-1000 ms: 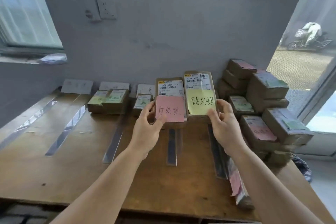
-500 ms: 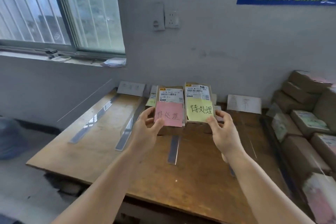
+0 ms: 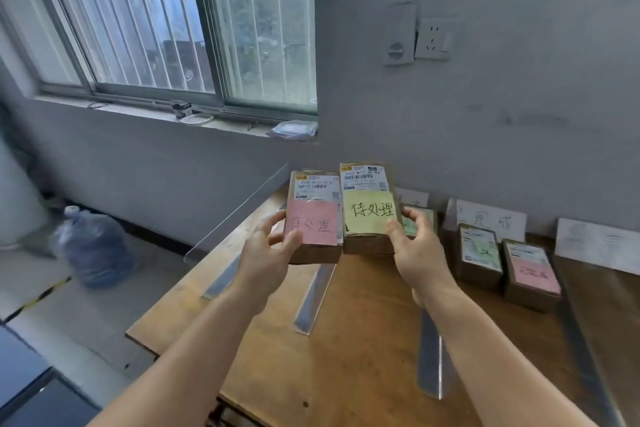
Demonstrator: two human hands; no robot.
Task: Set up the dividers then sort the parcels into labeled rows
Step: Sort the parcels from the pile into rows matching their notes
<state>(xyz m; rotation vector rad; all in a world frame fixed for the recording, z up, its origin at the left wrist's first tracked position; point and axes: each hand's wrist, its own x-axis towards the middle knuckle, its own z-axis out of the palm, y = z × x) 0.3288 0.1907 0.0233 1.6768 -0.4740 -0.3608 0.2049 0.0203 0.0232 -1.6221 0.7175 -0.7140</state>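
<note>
Up close, left hand [image 3: 266,250] gripping pink-noted parcel [image 3: 313,218], right hand [image 3: 417,250] gripping yellow-noted parcel [image 3: 369,208], parcel undersides hidden

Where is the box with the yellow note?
In the head view the yellow-note box sits mid-frame, held up over the table by the right hand, side by side with the pink-note box that the left hand holds.

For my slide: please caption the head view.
Left hand and right hand hold pink-noted cardboard parcel and yellow-noted cardboard parcel.
</note>
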